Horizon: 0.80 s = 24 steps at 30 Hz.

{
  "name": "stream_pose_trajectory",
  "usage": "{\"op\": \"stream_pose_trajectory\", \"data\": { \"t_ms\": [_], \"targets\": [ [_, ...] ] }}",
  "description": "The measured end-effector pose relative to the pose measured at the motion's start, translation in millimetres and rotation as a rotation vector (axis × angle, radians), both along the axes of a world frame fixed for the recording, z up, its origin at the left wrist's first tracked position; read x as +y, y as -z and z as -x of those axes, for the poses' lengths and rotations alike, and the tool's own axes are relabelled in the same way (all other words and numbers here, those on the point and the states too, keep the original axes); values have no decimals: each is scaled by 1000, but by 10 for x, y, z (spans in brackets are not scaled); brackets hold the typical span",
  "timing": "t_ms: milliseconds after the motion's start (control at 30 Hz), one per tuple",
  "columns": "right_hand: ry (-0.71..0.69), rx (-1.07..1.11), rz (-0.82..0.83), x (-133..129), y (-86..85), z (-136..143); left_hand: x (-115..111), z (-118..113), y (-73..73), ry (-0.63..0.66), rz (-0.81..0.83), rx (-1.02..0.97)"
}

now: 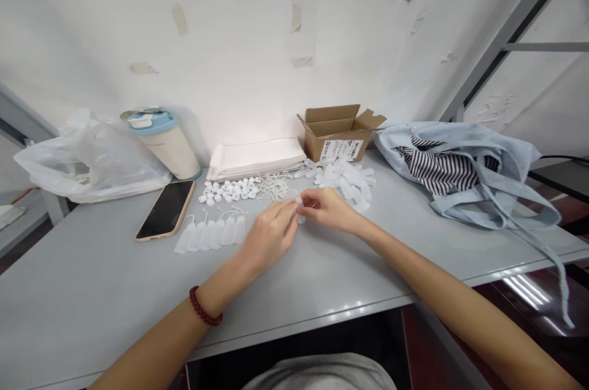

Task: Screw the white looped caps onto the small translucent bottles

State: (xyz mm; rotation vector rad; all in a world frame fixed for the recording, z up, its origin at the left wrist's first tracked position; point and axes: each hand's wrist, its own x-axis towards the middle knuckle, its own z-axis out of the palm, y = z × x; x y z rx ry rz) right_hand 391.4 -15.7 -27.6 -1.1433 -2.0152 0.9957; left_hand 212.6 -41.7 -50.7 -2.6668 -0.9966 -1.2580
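My left hand (272, 232) and my right hand (327, 208) meet over the middle of the table, fingers closed around one small translucent plastic tube (301, 218). A thin white cord shows at its top; the fingers cover most of it. Left of my hands, several like tubes (212, 235) with cords at their tops lie side by side in a row. Behind lie a pile of white caps (230, 189) and a tangle of white cords (275, 184). Loose translucent tubes (350, 178) are heaped behind my right hand.
An opened cardboard box (338, 135) and a white packet stack (257, 157) stand against the wall. A phone (166, 210), a tumbler (168, 141) and a plastic bag (92, 157) are at left. A light blue cloth bag (497, 145) lies at right, its strap over the table edge.
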Motion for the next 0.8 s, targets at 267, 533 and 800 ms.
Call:
{"op": "stream_pose_trajectory", "data": {
  "t_ms": [267,533,800],
  "targets": [
    [-148,416,296,-3,-136,-57,-52,22,-178,85,100,-109],
    [-300,491,471,-19,-190,-121,-21,50,-200,120,25,-43],
    [-170,398,305,-62,-209,-69,13,68,-210,51,-72,-41]
  ]
}}
